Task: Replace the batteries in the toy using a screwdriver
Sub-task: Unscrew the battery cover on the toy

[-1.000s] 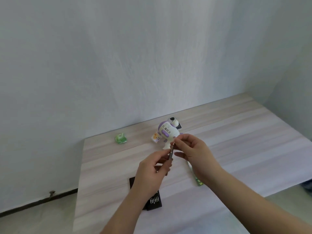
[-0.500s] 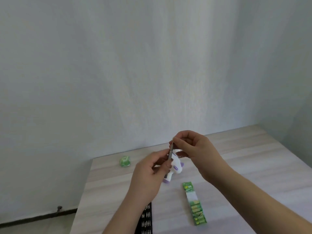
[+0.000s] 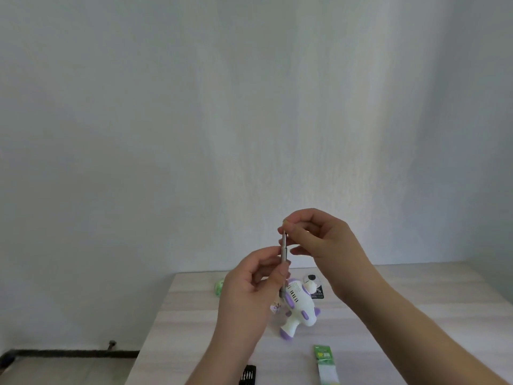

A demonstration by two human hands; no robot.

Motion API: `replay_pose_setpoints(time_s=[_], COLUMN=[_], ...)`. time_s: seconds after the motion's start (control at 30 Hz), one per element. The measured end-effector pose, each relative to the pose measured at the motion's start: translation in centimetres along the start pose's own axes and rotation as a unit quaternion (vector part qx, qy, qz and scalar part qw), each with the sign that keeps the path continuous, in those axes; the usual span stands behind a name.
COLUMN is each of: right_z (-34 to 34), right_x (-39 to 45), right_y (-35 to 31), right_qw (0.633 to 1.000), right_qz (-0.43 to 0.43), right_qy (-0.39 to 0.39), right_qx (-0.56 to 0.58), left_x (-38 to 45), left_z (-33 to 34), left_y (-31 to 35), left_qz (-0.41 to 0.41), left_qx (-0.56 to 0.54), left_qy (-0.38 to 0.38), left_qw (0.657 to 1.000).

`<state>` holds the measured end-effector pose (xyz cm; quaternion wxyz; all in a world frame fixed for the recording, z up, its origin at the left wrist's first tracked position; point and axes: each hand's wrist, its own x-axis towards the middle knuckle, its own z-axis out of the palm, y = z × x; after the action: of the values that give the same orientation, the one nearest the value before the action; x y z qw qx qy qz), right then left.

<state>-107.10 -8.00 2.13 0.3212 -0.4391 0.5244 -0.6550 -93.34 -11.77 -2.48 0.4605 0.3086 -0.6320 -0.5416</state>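
We clench the screwdriver [image 3: 283, 250] upright in our left hand [image 3: 249, 290] while our right hand [image 3: 319, 234] pinches its top, likely seating a bit, toy [image 3: 298, 307] waiting on the bench [image 3: 416, 301].

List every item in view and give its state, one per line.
Screwdriver: upright, held in the air by both hands.
Left hand: gripping the screwdriver's lower shaft.
Right hand: pinching the screwdriver's top end.
Toy: lying on the table, untouched.
Battery pack: flat on the table, cut off by the frame edge.
Bit case: open, bits showing.
Green object: on the table, too blurred to identify.
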Motion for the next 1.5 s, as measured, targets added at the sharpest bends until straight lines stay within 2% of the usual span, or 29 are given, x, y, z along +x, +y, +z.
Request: replay_pose_setpoints(time_s=[0.4, 0.8, 1.13, 1.37, 1.5], right_z=[3.8, 8.3, 9.9, 8.8, 6.9], right_x=[2.1, 5.1, 6.4, 5.4, 5.4], right_y=[0.0, 2.4, 5.9, 9.2, 11.5], right_qw=[0.999, 0.995, 0.993, 0.987, 0.985], right_qz=[-0.015, 0.016, 0.062, 0.118, 0.126], right_qy=[-0.021, -0.033, 0.034, 0.055, 0.098], right_qx=[-0.023, -0.094, -0.099, -0.090, -0.061], left_x=[1.7, 5.8, 9.0, 9.7, 9.9], left_z=[-4.3, -11.1, -12.6, -10.6, -8.1], left_y=[-0.1, -3.2, -6.8, -9.3, -10.6], left_qz=[0.021, 0.060, 0.016, -0.017, -0.030], left_qx=[-0.013, 0.080, 0.053, 0.029, 0.041], left_qy=[-0.018, -0.037, -0.111, -0.139, -0.136], left_qw=[1.000, 0.994, 0.992, 0.990, 0.989])
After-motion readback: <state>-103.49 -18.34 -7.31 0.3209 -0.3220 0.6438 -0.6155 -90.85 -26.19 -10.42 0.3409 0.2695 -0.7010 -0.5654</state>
